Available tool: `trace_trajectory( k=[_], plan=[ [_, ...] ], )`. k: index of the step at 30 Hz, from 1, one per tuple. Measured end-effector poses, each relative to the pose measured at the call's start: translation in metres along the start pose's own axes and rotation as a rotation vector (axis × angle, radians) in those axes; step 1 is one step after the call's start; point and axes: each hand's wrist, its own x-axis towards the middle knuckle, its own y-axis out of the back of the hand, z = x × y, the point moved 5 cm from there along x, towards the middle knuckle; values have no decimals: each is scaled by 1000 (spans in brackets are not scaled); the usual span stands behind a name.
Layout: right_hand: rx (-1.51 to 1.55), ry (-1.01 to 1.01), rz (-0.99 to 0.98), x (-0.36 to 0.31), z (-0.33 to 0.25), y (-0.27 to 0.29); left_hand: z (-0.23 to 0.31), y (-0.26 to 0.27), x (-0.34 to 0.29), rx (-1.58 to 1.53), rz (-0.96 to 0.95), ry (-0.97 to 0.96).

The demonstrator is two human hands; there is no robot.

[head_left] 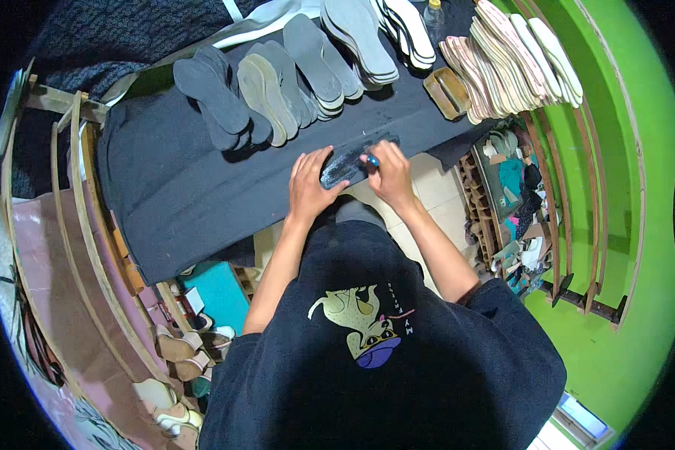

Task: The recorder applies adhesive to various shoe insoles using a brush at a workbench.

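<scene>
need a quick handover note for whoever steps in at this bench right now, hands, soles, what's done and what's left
Left hand: flat on the dark sole, pinning it to the black bench top.
Right hand: holding a small blue-handled tool against that sole.
Done, apparently: grey soles fanned out behind; pale insoles stacked at far right.
Left: this sole is still under the tool; how far along it is cannot be told.

Left hand (311, 185) pins dark insole (350, 160) on black bench (172, 180); right hand (388, 174) holds blue-handled tool (371, 160).

Shoemaking workshop — rows of insoles (307, 60) on black workbench (172, 187), shoe racks (510, 195)
</scene>
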Motion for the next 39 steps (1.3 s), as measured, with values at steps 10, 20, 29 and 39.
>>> trace_trajectory(
  k=[10, 20, 29, 39],
  plan=[
    [-69, -175, 165, 8, 21, 4, 1, 0, 0, 9, 5, 2],
    [-30, -343, 205, 21, 48, 12, 2, 1, 1, 23, -6, 15],
    [-38, -464, 233, 35, 77, 27, 4, 3, 1, 8, -4, 11],
    [-8, -399, 120, 44, 72, 20, 3, 4, -3, 6, -6, 36]
  ],
)
